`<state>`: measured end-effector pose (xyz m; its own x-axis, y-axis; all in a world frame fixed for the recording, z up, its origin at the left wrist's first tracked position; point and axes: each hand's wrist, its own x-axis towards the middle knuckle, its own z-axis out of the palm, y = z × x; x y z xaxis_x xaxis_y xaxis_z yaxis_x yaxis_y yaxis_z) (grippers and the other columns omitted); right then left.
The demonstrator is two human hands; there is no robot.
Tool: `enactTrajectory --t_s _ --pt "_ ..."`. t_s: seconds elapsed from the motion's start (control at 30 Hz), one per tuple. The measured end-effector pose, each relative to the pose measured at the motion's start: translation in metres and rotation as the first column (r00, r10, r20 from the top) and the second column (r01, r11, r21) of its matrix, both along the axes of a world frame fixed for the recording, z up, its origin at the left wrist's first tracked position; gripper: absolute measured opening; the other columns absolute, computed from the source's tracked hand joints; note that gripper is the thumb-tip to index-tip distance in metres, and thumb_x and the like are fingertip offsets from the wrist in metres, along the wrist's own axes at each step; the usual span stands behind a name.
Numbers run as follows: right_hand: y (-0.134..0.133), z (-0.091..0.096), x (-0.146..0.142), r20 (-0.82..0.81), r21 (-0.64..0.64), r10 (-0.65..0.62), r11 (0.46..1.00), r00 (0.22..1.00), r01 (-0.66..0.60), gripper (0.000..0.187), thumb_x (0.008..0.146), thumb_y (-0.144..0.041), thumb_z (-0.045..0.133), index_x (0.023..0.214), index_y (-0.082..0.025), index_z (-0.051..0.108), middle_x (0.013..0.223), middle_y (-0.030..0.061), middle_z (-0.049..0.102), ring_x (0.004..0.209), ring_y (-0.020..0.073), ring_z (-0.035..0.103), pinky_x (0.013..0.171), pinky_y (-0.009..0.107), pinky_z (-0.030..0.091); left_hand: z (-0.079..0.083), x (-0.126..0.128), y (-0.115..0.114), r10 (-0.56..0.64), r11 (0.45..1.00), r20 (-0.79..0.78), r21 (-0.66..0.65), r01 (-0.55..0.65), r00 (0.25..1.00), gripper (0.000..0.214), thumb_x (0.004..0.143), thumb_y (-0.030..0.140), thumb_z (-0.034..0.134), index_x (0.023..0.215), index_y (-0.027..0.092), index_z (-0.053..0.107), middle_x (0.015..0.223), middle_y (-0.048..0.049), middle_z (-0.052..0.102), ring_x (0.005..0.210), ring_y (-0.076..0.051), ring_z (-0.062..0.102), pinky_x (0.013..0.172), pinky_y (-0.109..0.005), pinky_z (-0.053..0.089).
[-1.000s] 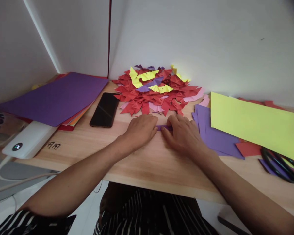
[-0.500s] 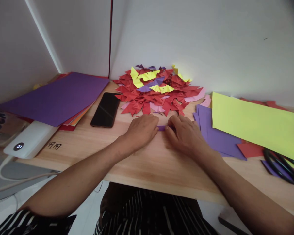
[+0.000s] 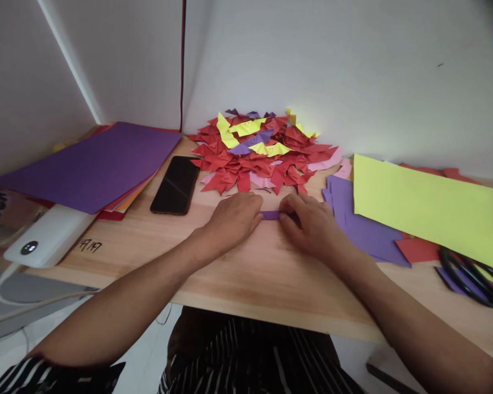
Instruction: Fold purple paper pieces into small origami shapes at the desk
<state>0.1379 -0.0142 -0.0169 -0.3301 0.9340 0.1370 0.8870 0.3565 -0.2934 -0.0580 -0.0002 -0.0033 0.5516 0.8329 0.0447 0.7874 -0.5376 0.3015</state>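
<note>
A narrow folded piece of purple paper (image 3: 270,215) lies level between my two hands, low over the wooden table (image 3: 246,279). My left hand (image 3: 239,216) is closed on its left end, and my right hand (image 3: 306,221) pinches the right end between thumb and fingers. Only the short middle stretch of the paper shows; both ends are hidden by my fingers. Just beyond my hands rises a pile of folded paper shapes (image 3: 257,161), mostly red, with yellow, purple and pink ones, some bearing small drawn faces.
To the left are a black phone (image 3: 175,185), a stack of coloured sheets topped by a purple sheet (image 3: 102,164), and a white power bank (image 3: 51,235) with a cable. To the right lie purple paper pieces (image 3: 361,230), a yellow sheet (image 3: 427,208) and black-handled scissors (image 3: 468,279).
My hands are slightly farther apart, so more of the purple paper shows between them. The whole view has shifted a little.
</note>
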Motion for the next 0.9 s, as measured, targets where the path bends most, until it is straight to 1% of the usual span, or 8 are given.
enactTrajectory --t_s 0.1,0.27,0.43,0.53,0.6,0.73,0.83,0.9 --pt "0.001 -0.002 0.004 -0.098 -0.013 0.040 0.999 0.994 -0.042 0.013 0.086 -0.029 0.052 0.092 -0.021 0.059 0.092 0.0060 0.062 0.087 0.0226 0.057 0.078 0.036 0.037 -0.001 -0.001 0.002 0.023 0.999 0.048 -0.031 -0.022 0.999 0.014 0.090 0.025 0.050 0.078 0.018 0.052 0.083 -0.0041 0.060 0.078 -0.018 0.053 0.067 -0.029 0.038" --pt "0.003 -0.002 0.003 -0.181 -0.002 0.046 0.999 0.982 -0.047 0.008 0.086 -0.026 0.053 0.084 -0.020 0.059 0.089 0.0050 0.063 0.088 0.0210 0.056 0.077 0.033 0.039 -0.003 -0.002 0.007 0.037 0.999 0.191 -0.047 -0.028 0.981 0.019 0.090 0.027 0.051 0.074 0.017 0.052 0.079 -0.0022 0.060 0.072 -0.015 0.050 0.063 -0.027 0.033" --pt "0.002 0.007 0.004 -0.248 -0.050 0.036 0.998 0.968 -0.050 0.008 0.087 -0.024 0.050 0.082 -0.021 0.055 0.076 0.0005 0.064 0.070 0.0159 0.057 0.069 0.028 0.039 -0.001 -0.002 0.010 0.042 0.999 0.321 -0.031 -0.033 0.946 0.015 0.087 0.023 0.052 0.075 0.016 0.056 0.077 -0.0015 0.063 0.071 -0.013 0.052 0.064 -0.027 0.034" --pt "0.001 0.012 0.005 -0.248 -0.064 0.071 0.994 0.966 -0.090 0.007 0.087 -0.024 0.051 0.081 -0.022 0.053 0.070 -0.0015 0.063 0.063 0.0146 0.054 0.067 0.028 0.039 0.003 -0.002 0.010 0.061 0.994 0.400 -0.105 -0.020 0.914 0.013 0.086 0.025 0.054 0.083 0.016 0.064 0.082 -0.0015 0.068 0.071 -0.012 0.056 0.066 -0.026 0.037" --pt "-0.001 0.013 0.004 -0.242 -0.066 0.097 0.991 0.965 -0.116 0.008 0.087 -0.024 0.050 0.081 -0.022 0.054 0.070 -0.0015 0.063 0.063 0.0148 0.055 0.068 0.028 0.039 0.006 -0.001 0.009 0.044 0.983 0.441 -0.180 0.040 0.897 0.015 0.084 0.026 0.057 0.087 0.017 0.068 0.084 -0.0014 0.071 0.073 -0.012 0.059 0.066 -0.025 0.039" --pt "-0.004 0.014 0.000 -0.198 -0.008 0.136 0.990 0.971 -0.141 0.008 0.086 -0.021 0.051 0.080 -0.021 0.056 0.073 -0.0005 0.066 0.066 0.0153 0.057 0.075 0.031 0.039 0.005 0.001 0.006 0.018 0.950 0.470 -0.283 0.132 0.882 0.014 0.079 0.021 0.060 0.077 0.015 0.072 0.072 0.0001 0.070 0.066 -0.010 0.058 0.061 -0.022 0.038" --pt "-0.004 0.014 0.000 -0.187 0.042 0.160 0.987 0.969 -0.155 0.007 0.085 -0.020 0.055 0.079 -0.021 0.058 0.071 -0.0004 0.066 0.065 0.0154 0.058 0.076 0.033 0.040 0.001 0.003 0.006 0.070 0.938 0.490 -0.328 0.109 0.869 0.013 0.075 0.019 0.061 0.069 0.013 0.072 0.061 0.0003 0.066 0.058 -0.009 0.054 0.055 -0.021 0.035" --pt "-0.003 0.016 0.003 -0.229 0.058 0.131 0.991 0.964 -0.121 0.008 0.086 -0.022 0.055 0.079 -0.021 0.059 0.072 0.0004 0.067 0.065 0.0158 0.059 0.073 0.032 0.041 -0.002 0.004 0.007 0.140 0.912 0.530 -0.398 0.100 0.836 0.012 0.074 0.018 0.062 0.071 0.012 0.072 0.062 -0.0008 0.067 0.057 -0.009 0.055 0.053 -0.020 0.036"
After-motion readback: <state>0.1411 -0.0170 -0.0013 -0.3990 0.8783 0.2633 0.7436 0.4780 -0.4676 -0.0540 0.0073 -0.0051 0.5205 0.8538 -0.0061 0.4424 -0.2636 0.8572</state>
